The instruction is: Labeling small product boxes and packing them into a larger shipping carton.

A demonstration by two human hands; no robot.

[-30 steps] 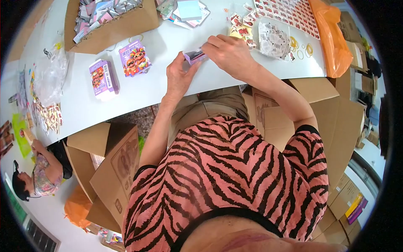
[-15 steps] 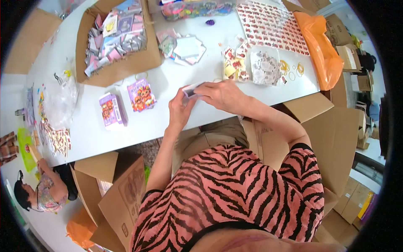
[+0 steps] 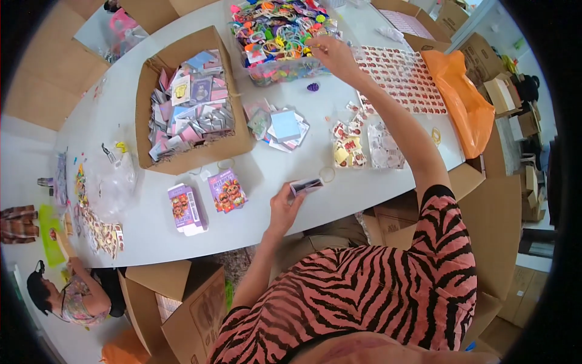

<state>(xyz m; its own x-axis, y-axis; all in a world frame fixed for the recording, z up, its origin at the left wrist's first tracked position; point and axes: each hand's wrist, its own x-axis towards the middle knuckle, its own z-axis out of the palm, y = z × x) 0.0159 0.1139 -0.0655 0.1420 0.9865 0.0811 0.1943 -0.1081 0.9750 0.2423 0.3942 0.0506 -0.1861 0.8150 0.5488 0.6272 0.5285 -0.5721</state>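
Near the table's front edge, my left hand (image 3: 284,211) is closed around a small purple-and-white carton (image 3: 307,185), its open end showing a dark inside. My right hand (image 3: 334,56) is stretched far across the table to a clear plastic bin (image 3: 279,74) heaped with colourful trinkets (image 3: 276,35). Its fingers are apart and bent down at the trinkets, with nothing visible in them. Left of my left hand lie a stack of purple printed cards (image 3: 228,192) and a purple carton (image 3: 185,208) with its white end flap out.
A cardboard box (image 3: 244,144) of small flat packets stands at the back left. Nearby are loose packets (image 3: 285,126), a purple trinket (image 3: 313,87), sticker pieces (image 3: 349,150), a clear tray (image 3: 385,148), sticker sheets (image 3: 406,79) and an orange bag (image 3: 458,100). Another person (image 3: 76,291) sits at far left.
My right hand has left the small carton and moved far forward to the bin of trinkets. My left hand keeps the carton, now lower and tilted. The view has shifted, showing more of the bin.
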